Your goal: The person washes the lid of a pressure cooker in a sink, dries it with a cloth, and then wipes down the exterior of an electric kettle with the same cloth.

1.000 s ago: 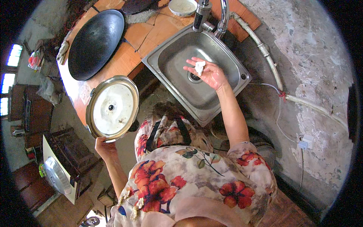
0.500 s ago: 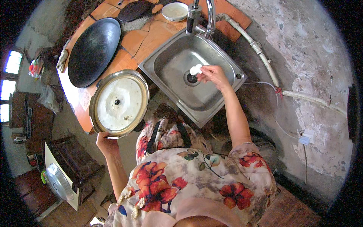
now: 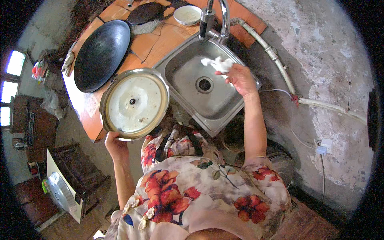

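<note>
My left hand (image 3: 117, 146) grips the lower rim of a round pot lid (image 3: 138, 114), tilted up beside the sink's left edge. Its pale inner face shows, with a metal rim, a small black centre piece and a few brown spots. Over the right side of the steel sink (image 3: 182, 80), my right hand (image 3: 241, 82) pinches a crumpled white wad (image 3: 220, 65), either tissue or thin cloth; one end sticks out to the left, slightly blurred. Below it the drain (image 3: 204, 84) is uncovered. A metal faucet (image 3: 207, 24) stands at the sink's far edge.
A big black wok (image 3: 102, 56) rests on the orange tiled counter (image 3: 150, 48). Behind it are a dark round lid (image 3: 145, 14) and a white bowl (image 3: 188, 15). Along the right wall runs a pale pipe (image 3: 276, 58). A silver lid (image 3: 62, 192) lies on a table at lower left.
My right hand has moved right, away from above the drain, and the white wad now spreads out more. The pot lid has shifted slightly right and up with my left hand.
</note>
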Tool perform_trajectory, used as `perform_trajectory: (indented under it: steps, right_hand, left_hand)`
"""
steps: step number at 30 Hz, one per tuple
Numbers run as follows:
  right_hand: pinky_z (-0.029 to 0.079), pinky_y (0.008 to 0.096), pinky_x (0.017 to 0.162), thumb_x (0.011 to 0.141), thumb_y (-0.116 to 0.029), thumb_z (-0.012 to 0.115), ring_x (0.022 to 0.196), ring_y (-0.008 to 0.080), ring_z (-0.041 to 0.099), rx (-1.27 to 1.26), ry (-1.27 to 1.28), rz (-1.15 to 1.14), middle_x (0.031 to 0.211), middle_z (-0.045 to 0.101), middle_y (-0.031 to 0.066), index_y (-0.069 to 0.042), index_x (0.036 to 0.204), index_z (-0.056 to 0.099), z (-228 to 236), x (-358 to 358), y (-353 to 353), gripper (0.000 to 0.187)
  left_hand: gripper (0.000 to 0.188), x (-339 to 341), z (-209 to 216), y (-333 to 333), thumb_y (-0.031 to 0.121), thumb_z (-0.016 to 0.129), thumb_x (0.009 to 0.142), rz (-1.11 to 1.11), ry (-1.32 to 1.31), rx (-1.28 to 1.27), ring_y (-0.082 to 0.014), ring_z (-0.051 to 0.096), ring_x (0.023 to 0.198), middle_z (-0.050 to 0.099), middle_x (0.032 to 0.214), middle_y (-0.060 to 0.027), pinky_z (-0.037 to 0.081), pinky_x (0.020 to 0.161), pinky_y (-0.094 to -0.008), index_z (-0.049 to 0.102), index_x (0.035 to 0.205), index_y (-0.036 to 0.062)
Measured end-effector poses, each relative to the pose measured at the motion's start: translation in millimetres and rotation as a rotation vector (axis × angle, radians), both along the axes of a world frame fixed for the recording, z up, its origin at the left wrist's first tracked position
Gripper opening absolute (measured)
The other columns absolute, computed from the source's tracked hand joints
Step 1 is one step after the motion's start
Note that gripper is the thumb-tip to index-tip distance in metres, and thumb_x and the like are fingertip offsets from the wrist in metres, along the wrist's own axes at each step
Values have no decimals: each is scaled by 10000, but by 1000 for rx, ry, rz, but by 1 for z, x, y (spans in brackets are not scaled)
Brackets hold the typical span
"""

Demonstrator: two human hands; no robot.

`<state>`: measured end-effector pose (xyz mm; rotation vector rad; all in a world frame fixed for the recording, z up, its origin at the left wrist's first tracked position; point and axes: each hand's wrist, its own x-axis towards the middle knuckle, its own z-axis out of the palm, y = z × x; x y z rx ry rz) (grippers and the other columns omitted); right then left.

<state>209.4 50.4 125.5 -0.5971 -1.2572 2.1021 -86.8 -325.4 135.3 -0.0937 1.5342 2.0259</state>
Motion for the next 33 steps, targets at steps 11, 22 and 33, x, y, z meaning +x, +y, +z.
perform_trajectory:
  steps: [11, 22, 33]
  right_hand:
    - [532, 302, 790, 906, -111, 625, 853, 155, 651, 583, -759, 82, 959, 678, 80, 17, 1023, 625, -24, 18, 3, 172]
    - [546, 459, 855, 888, -280, 662, 875, 188, 601, -175, -6, 26, 927, 591, 66, -49, 1082, 534, 34, 9, -26, 328]
    - [500, 271, 593, 827, -193, 737, 655, 111, 571, 239, -371, -38, 852, 581, 25, 29, 1233, 498, 91, 3, -59, 521]
  left_hand:
    - [31, -9, 5, 12, 41, 536, 721, -44, -27, 28, -166, 528, 738, 568, 775, -30, 422, 724, -314, 563, 730, 28]
    - [125, -11, 11, 27, 81, 544, 710, -131, -24, 14, -156, 572, 731, 599, 824, -18, 445, 663, -284, 592, 818, 42]
    - [139, -16, 2, 30, 109, 546, 708, -141, -59, 50, -146, 574, 723, 613, 808, -24, 431, 639, -268, 608, 803, 28]
